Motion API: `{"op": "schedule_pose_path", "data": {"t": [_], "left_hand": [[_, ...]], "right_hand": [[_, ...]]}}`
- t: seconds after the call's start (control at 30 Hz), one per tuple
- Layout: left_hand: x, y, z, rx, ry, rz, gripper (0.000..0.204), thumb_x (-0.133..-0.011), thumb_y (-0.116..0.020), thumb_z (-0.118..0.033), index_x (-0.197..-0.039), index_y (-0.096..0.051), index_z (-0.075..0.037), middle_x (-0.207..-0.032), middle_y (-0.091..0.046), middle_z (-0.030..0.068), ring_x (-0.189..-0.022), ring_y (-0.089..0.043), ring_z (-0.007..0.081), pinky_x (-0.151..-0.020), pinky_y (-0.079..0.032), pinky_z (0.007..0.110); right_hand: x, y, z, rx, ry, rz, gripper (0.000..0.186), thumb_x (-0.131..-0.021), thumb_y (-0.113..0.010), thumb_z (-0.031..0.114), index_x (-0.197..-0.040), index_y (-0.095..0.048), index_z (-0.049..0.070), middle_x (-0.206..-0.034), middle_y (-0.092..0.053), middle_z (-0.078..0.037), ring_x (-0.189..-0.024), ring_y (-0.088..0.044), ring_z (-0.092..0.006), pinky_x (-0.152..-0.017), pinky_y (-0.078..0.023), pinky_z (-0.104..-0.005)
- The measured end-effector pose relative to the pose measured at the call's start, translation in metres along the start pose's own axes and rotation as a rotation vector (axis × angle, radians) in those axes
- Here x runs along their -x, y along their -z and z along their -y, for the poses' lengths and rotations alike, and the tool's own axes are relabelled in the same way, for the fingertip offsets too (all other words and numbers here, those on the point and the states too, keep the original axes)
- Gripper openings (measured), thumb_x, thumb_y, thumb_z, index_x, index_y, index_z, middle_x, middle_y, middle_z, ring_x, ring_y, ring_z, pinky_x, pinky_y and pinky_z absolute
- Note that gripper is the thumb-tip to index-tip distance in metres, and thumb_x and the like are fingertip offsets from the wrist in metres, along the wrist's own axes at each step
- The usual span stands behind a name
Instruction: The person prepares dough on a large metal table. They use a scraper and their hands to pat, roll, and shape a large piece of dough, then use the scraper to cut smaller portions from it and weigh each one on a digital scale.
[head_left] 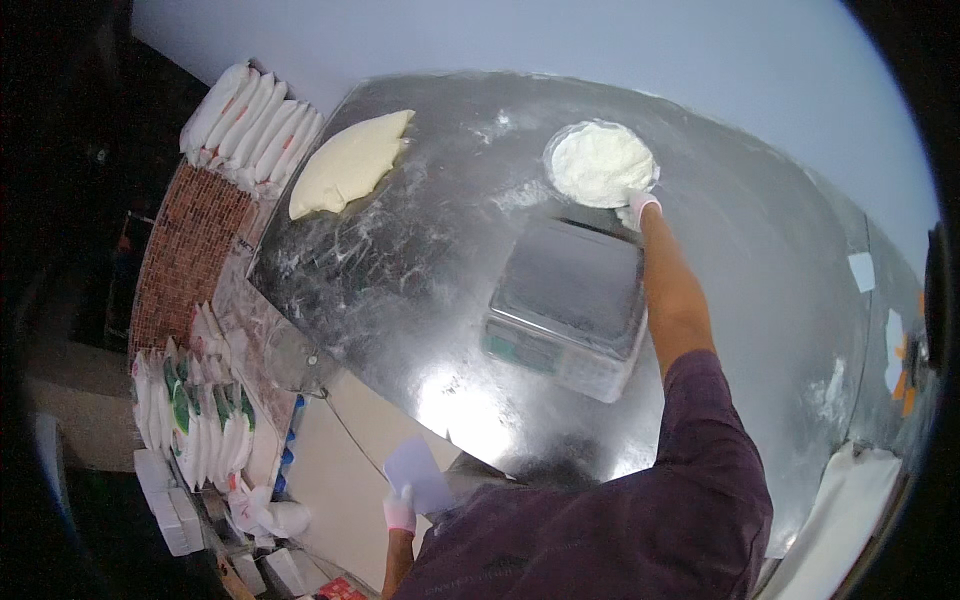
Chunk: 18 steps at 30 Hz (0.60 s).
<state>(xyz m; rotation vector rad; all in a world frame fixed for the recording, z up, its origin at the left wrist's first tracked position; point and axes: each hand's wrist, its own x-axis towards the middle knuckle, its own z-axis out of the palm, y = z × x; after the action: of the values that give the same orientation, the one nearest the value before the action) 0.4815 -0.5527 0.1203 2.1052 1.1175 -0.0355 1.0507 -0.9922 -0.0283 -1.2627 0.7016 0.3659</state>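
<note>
Right of top centre in the frame, our right hand (641, 204) at the rim of a bowl (550, 158) of pale powder (600, 162), its grip we cannot tell, lower left of centre our left hand (400, 512) pinching a pale flat sheet (417, 473).

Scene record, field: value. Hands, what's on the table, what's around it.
left hand: gloved, holding a pale flat sheet off the table's near edge
right hand: gloved, at the near rim of the bowl; finger grip unclear
bowl: round, filled with pale powder
center: boxy device, apparently a scale, flat dark top
far left: pale yellow dough-like slab
surface: metal table, white smudges
beyond left edge: stacked white bags
</note>
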Motion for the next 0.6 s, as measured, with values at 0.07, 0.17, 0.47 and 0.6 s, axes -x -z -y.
{"op": "schedule_pose_path", "data": {"t": [0.07, 0.17, 0.47, 0.6], "left_hand": [[-0.039, -0.007, 0.009, 0.091, -0.009, 0.058, 0.036, -0.087, -0.056, -0.024, -0.103, -0.061, 0.007, -0.09, -0.066, 0.0128, -0.081, -0.06, 0.0178, -0.073, -0.048, 0.033], [-0.094, -0.008, -0.019, 0.014, -0.017, 0.084, 0.037, -0.088, -0.057, -0.027, -0.103, -0.062, 0.005, -0.09, -0.066, 0.0115, -0.081, -0.06, 0.017, -0.073, -0.048, 0.033], [-0.286, -0.06, -0.164, 0.183, -0.215, 0.257, 0.041, -0.09, -0.056, -0.033, -0.109, -0.061, 0.002, -0.098, -0.065, 0.0096, -0.086, -0.059, 0.0164, -0.077, -0.047, 0.032], [-0.333, -0.087, -0.29, 0.285, -0.332, 0.368, 0.038, -0.09, -0.057, -0.028, -0.111, -0.06, 0.003, -0.099, -0.063, 0.0057, -0.086, -0.056, 0.0122, -0.077, -0.045, 0.028]], "right_hand": [[-0.006, -0.025, 0.01, 0.089, 0.03, 0.011, 0.032, -0.084, -0.056, 0.042, -0.1, -0.057, 0.015, -0.079, -0.062, -0.005, -0.061, -0.057, -0.0205, -0.058, -0.046, -0.0377], [-0.016, -0.062, 0.044, 0.154, 0.057, -0.006, 0.034, -0.083, -0.057, 0.038, -0.105, -0.056, 0.011, -0.084, -0.062, -0.008, -0.07, -0.058, -0.0219, -0.065, -0.047, -0.0374], [-0.035, -0.084, 0.101, 1.548, 0.882, -0.009, 0.035, -0.084, -0.056, 0.017, -0.117, -0.055, 0.004, -0.102, -0.066, -0.012, -0.094, -0.06, -0.0254, -0.082, -0.046, -0.0342], [-0.068, -0.084, 0.1, 1.737, 0.96, 0.065, 0.04, -0.082, -0.06, 0.019, -0.119, -0.053, 0.006, -0.106, -0.063, -0.011, -0.096, -0.06, -0.0235, -0.085, -0.047, -0.0347]]}}
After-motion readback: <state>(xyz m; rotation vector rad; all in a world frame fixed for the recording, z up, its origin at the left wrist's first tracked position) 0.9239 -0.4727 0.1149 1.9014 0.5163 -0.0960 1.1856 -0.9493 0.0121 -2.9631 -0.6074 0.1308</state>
